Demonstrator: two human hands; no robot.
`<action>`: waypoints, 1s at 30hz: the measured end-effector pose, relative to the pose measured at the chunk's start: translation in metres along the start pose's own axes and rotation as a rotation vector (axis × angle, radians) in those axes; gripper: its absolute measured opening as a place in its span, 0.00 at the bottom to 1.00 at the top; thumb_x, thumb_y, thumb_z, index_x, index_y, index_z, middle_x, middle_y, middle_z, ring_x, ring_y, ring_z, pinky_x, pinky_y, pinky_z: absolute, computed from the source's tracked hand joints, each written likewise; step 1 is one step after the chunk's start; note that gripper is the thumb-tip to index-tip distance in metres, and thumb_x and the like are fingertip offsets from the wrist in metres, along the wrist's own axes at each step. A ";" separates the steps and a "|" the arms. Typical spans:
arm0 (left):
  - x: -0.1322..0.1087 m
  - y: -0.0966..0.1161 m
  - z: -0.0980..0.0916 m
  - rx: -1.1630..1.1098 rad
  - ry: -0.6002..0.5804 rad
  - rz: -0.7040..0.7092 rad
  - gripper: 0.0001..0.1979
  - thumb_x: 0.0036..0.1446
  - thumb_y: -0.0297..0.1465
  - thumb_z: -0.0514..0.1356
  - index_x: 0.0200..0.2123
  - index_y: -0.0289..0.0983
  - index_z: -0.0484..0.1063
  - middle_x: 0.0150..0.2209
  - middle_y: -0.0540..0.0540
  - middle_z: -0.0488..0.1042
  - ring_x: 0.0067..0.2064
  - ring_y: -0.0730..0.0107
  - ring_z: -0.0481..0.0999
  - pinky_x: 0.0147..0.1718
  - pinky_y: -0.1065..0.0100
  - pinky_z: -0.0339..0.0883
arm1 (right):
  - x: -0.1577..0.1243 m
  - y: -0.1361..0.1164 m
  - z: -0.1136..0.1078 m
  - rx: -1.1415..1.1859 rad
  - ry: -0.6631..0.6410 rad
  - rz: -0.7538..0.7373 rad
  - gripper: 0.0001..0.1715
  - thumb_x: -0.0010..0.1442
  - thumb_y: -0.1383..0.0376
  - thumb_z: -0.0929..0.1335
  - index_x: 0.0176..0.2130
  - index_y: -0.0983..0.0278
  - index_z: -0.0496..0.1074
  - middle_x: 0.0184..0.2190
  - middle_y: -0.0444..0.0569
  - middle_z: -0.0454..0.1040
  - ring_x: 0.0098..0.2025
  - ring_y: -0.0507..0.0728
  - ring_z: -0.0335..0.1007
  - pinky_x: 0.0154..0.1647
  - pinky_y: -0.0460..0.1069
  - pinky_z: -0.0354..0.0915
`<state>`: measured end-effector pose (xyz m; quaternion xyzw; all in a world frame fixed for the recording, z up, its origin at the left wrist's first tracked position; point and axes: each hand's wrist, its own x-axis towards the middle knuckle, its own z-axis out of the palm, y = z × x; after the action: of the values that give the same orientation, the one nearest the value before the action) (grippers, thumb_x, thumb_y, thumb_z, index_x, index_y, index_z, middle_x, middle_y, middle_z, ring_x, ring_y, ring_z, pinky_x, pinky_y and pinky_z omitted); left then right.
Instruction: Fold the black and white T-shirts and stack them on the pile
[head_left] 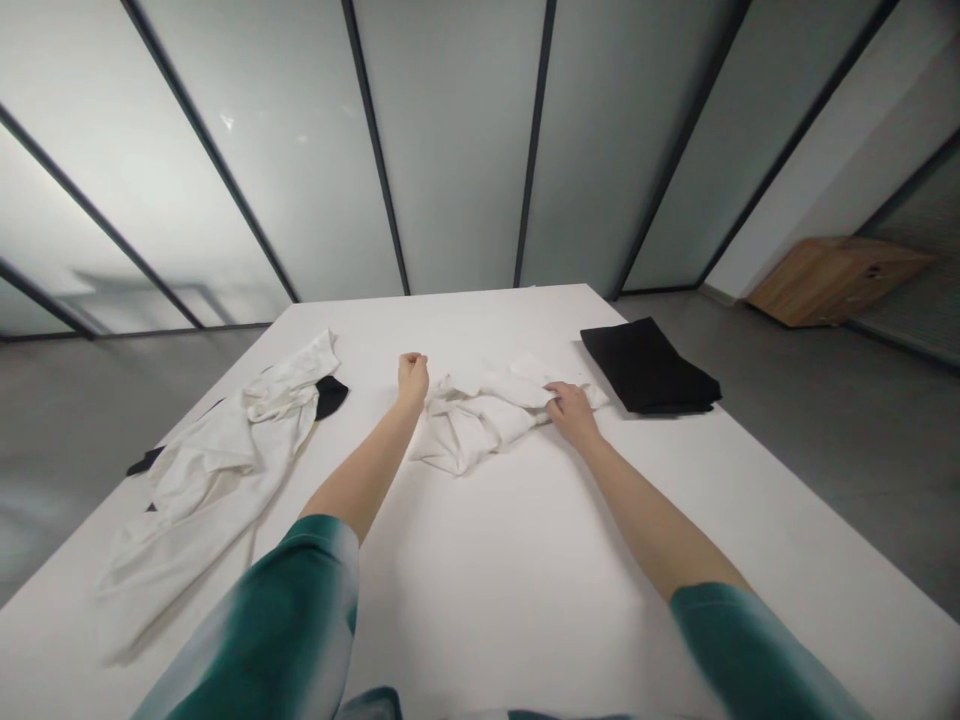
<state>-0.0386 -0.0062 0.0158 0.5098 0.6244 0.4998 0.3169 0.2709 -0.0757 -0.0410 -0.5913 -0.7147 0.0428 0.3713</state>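
A crumpled white garment (480,425) lies on the white table in front of me; I cannot tell its exact kind. At its right part, my right hand (574,412) pinches the fabric between thumb and fingers. My left hand (413,378) is closed like a fist just beside the garment's left edge. Whether a bit of fabric is inside those fingers is hidden. To the right of my right hand lies a folded black cloth (649,368) with straight edges.
A heap of white clothing (232,460) with black pieces (331,397) showing under it stretches along the left of the table (525,580). Frosted glass panels (457,140) stand behind the table. A wooden cabinet (832,280) is on the floor at far right.
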 end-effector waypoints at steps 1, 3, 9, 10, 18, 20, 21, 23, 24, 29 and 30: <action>-0.007 -0.006 -0.002 0.063 -0.008 0.054 0.13 0.60 0.37 0.52 0.46 0.39 0.66 0.44 0.42 0.74 0.48 0.61 0.74 0.48 0.58 0.67 | 0.000 -0.003 0.000 0.007 -0.005 0.003 0.18 0.52 0.69 0.61 0.41 0.65 0.74 0.41 0.57 0.78 0.46 0.64 0.70 0.52 0.57 0.63; -0.025 -0.011 0.000 0.176 -0.114 0.199 0.17 0.57 0.39 0.57 0.48 0.38 0.67 0.49 0.38 0.74 0.51 0.58 0.73 0.52 0.57 0.65 | 0.000 -0.008 -0.001 0.024 0.001 0.001 0.15 0.52 0.68 0.61 0.38 0.63 0.74 0.39 0.56 0.78 0.44 0.63 0.70 0.49 0.56 0.64; -0.078 0.008 0.031 0.616 -0.558 0.727 0.40 0.48 0.48 0.67 0.61 0.39 0.63 0.66 0.34 0.60 0.68 0.45 0.54 0.67 0.46 0.37 | -0.005 -0.017 -0.013 -0.005 0.143 0.089 0.10 0.52 0.62 0.61 0.21 0.58 0.60 0.20 0.47 0.66 0.29 0.58 0.63 0.34 0.51 0.60; -0.083 0.013 0.038 0.628 -0.593 0.770 0.40 0.49 0.48 0.66 0.62 0.39 0.62 0.67 0.34 0.60 0.69 0.46 0.54 0.67 0.46 0.34 | -0.006 -0.019 -0.014 -0.005 0.163 0.104 0.11 0.52 0.61 0.61 0.20 0.58 0.58 0.18 0.45 0.64 0.27 0.57 0.61 0.33 0.51 0.59; -0.072 0.024 0.080 0.441 -0.615 0.507 0.13 0.62 0.33 0.50 0.39 0.39 0.73 0.40 0.40 0.79 0.47 0.57 0.76 0.56 0.54 0.59 | -0.009 -0.026 -0.016 -0.010 0.018 0.081 0.17 0.60 0.55 0.60 0.28 0.61 0.70 0.21 0.46 0.70 0.27 0.56 0.65 0.31 0.49 0.57; -0.057 0.021 0.074 0.344 -0.504 0.349 0.12 0.62 0.34 0.49 0.33 0.39 0.70 0.34 0.42 0.77 0.42 0.57 0.75 0.48 0.58 0.65 | -0.008 -0.025 -0.018 -0.111 -0.055 0.091 0.19 0.61 0.52 0.63 0.38 0.62 0.74 0.28 0.50 0.76 0.32 0.59 0.70 0.34 0.50 0.60; -0.051 0.019 0.069 0.292 -0.448 0.294 0.11 0.62 0.34 0.49 0.31 0.39 0.69 0.32 0.43 0.76 0.41 0.58 0.74 0.46 0.59 0.65 | -0.008 -0.025 -0.018 -0.177 -0.098 0.099 0.20 0.60 0.51 0.64 0.41 0.62 0.75 0.31 0.52 0.78 0.35 0.61 0.71 0.36 0.51 0.61; -0.039 0.016 0.054 0.213 -0.363 0.227 0.12 0.61 0.35 0.50 0.28 0.40 0.65 0.29 0.46 0.73 0.39 0.60 0.72 0.43 0.61 0.65 | -0.006 -0.024 -0.018 -0.305 -0.177 0.112 0.21 0.58 0.52 0.66 0.44 0.64 0.76 0.35 0.57 0.79 0.39 0.65 0.72 0.40 0.53 0.62; -0.035 0.014 0.046 0.184 -0.335 0.211 0.12 0.61 0.35 0.50 0.27 0.40 0.64 0.28 0.47 0.71 0.38 0.62 0.71 0.41 0.62 0.65 | -0.006 -0.025 -0.019 -0.351 -0.197 0.118 0.21 0.58 0.54 0.67 0.44 0.64 0.76 0.36 0.58 0.79 0.41 0.66 0.72 0.42 0.54 0.62; -0.023 0.012 0.000 0.149 -0.194 0.223 0.13 0.62 0.38 0.49 0.27 0.40 0.62 0.26 0.50 0.66 0.35 0.65 0.68 0.36 0.66 0.63 | -0.002 -0.018 -0.024 -0.346 -0.128 0.175 0.16 0.55 0.63 0.66 0.41 0.65 0.77 0.37 0.59 0.79 0.42 0.67 0.71 0.42 0.55 0.62; -0.021 0.013 -0.009 0.169 -0.167 0.235 0.13 0.62 0.39 0.49 0.27 0.40 0.62 0.25 0.50 0.65 0.35 0.65 0.68 0.36 0.67 0.62 | -0.001 -0.015 -0.027 -0.284 -0.111 0.196 0.15 0.55 0.64 0.65 0.40 0.66 0.77 0.35 0.57 0.79 0.40 0.65 0.71 0.40 0.54 0.62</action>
<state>-0.0370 -0.0293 0.0290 0.6438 0.5718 0.4351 0.2632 0.2745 -0.0912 -0.0148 -0.7013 -0.6719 0.0097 0.2380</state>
